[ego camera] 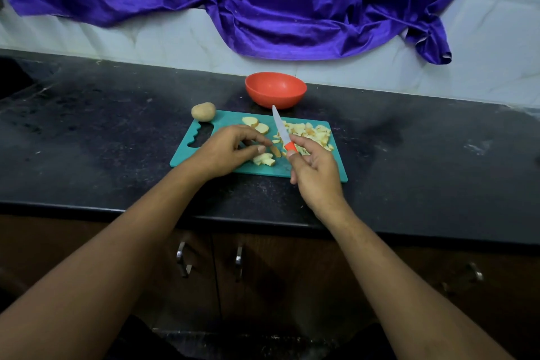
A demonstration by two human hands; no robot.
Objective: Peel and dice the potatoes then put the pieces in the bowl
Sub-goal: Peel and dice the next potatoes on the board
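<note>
Pale yellow cut potato pieces lie just beneath the left hand's fingertips on a teal plastic cutting board, a heap of diced pieces sits beyond the right hand, and two round slices and a whole unpeeled brown potato wait farther from the left hand. The left hand is loosely curled, fingertips gathering pieces with nothing gripped, while the right hand is closed around a small orange-handled knife, its long axis running away from the body, tip toward the empty red plastic bowl. To dice well, the left fingertips should probably tuck back and line the strips crosswise to the blade.
</note>
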